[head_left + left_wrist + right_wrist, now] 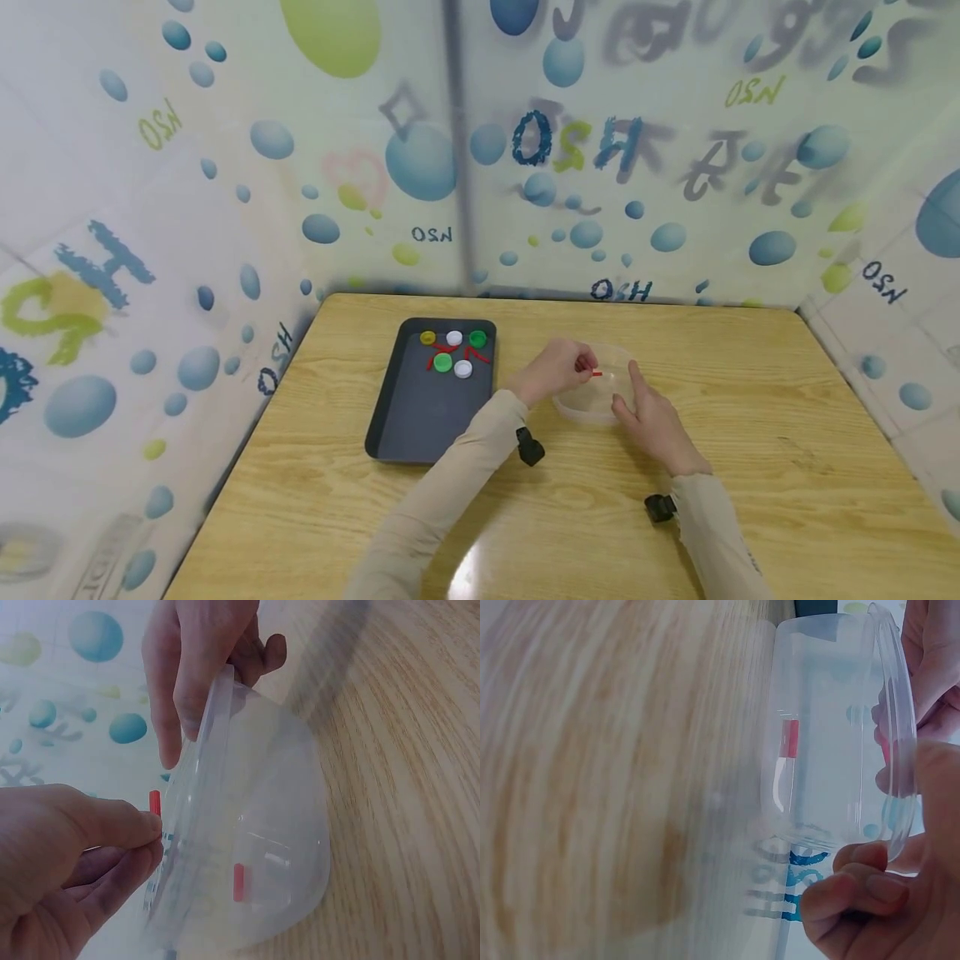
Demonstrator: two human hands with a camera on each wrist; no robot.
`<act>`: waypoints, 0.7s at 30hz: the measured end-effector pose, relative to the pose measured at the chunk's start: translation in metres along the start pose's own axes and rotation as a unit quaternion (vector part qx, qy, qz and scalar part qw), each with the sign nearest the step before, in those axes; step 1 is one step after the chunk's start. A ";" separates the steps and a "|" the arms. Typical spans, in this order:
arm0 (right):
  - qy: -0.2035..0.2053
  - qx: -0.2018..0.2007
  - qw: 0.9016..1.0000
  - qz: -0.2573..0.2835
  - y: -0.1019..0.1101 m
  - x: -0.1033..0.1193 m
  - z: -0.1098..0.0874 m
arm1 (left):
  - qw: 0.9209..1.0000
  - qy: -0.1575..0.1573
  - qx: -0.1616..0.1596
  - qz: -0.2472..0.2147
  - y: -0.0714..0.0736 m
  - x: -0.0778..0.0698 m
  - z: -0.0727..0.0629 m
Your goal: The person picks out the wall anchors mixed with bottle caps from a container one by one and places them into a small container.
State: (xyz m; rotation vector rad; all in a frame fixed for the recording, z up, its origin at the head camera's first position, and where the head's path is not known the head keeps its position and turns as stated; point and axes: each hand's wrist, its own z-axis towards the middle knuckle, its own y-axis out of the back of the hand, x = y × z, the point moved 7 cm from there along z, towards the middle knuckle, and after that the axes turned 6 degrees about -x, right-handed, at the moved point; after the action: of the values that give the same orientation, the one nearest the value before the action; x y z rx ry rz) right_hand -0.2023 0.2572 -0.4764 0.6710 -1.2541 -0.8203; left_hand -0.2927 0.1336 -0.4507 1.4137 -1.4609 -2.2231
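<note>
My left hand (558, 369) pinches a short, thin red stick (155, 804) between thumb and fingertips, above the mouth of a clear round plastic container (588, 410). In the left wrist view a second red piece (238, 883) shows through the container's wall, low down; the right wrist view shows a red piece (790, 739) there too. My right hand (660, 429) grips the container's rim at its right side, with curled fingers (855, 889) by the wall. The container stands upright on the wooden table (750, 400).
Left of the container lies a dark grey tray (420, 417). At its far end are a yellow cap (427, 337), white caps (462, 368), green caps (442, 362) and several thin red sticks (477, 357). Patterned walls (525, 250) enclose the table's back and sides.
</note>
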 end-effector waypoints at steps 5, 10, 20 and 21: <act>-0.001 -0.006 1.000 0.008 0.001 0.001 -0.001 | 1.000 0.000 0.002 0.007 -0.004 -0.002 0.002; 0.000 0.000 1.000 0.007 0.000 0.001 -0.001 | 1.000 -0.001 0.002 -0.003 -0.004 0.000 -0.001; -0.008 0.001 1.000 0.008 0.000 -0.001 -0.001 | 1.000 0.001 -0.027 -0.002 0.015 0.011 -0.012; -0.009 0.001 1.000 0.010 -0.001 -0.001 -0.002 | 1.000 0.001 -0.030 -0.003 0.016 0.013 -0.013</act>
State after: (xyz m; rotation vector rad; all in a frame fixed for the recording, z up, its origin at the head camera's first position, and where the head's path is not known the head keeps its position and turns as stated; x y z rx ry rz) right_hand -0.2008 0.2577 -0.4778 0.6534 -1.2750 -0.8110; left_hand -0.2955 0.1095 -0.4475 1.4051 -1.3784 -2.2481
